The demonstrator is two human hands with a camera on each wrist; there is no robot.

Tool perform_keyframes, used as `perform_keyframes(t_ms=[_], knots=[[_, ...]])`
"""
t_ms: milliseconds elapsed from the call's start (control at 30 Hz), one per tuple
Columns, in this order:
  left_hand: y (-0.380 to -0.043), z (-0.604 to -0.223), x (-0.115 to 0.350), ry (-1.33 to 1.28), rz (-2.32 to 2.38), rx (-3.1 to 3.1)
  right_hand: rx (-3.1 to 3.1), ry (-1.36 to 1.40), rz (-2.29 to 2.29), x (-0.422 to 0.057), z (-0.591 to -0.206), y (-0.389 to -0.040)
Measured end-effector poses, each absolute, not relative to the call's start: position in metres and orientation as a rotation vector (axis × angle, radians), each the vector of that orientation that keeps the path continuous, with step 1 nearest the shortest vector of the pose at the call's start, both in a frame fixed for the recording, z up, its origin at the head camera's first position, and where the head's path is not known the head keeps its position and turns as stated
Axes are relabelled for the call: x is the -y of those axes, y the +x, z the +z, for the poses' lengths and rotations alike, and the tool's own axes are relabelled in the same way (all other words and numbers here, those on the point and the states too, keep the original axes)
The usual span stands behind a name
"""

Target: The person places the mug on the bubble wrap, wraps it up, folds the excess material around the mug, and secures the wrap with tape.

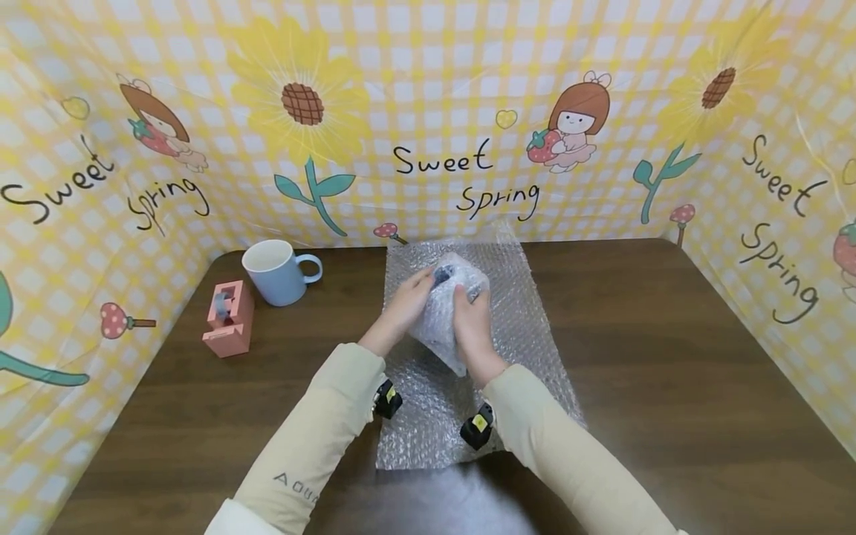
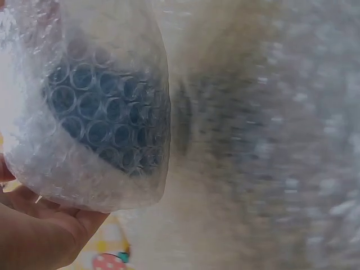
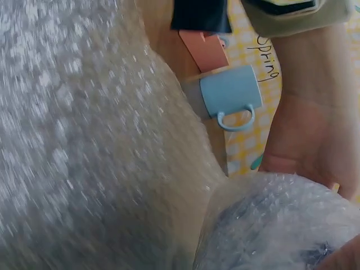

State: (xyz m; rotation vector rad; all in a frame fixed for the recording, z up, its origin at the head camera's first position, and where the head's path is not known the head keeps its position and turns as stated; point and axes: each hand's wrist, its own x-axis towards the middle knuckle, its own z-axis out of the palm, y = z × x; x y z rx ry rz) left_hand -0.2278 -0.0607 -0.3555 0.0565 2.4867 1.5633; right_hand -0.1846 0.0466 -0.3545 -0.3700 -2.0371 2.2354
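Observation:
A bubble-wrapped bundle [image 1: 438,321] is held up above a flat bubble wrap sheet [image 1: 428,431] in the head view. My left hand [image 1: 406,303] grips the bundle's left side near its top. Gripping the right side is my right hand [image 1: 473,323], its thumb on the near face. Through the clear layers a dark blue patch of the wrapped object [image 2: 104,107] shows in the left wrist view, but its kind is hidden. The bundle narrows to a loose point at the bottom.
A light blue mug [image 1: 274,279] stands at the back left, its handle facing right. Beside it is a pink tape dispenser [image 1: 230,319] with a roll in it. Patterned yellow-and-white cloth [image 1: 435,96] walls in the back and sides of the dark wooden table [image 1: 642,357].

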Motion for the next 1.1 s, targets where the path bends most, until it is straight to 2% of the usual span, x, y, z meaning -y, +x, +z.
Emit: perform_keyframes(t_ms=[300, 700, 867, 1100], knots=[[-0.245, -0.324, 0.018, 0.104, 1.502, -2.576, 2.303, -0.333, 2.069, -0.104, -0.319, -0.214], [-0.255, -0.317, -0.098, 0.192, 1.679, -2.455, 2.707, -0.383, 1.856, -0.239, -0.28, -0.241], [-0.247, -0.33, -0.139, 0.176, 1.673, -2.421, 2.813, -0.39, 1.79, -0.276, -0.286, -0.239], [-0.238, -0.348, -0.174, 0.171, 1.57, -2.436, 2.782, -0.451, 1.827, -0.312, -0.314, -0.24]])
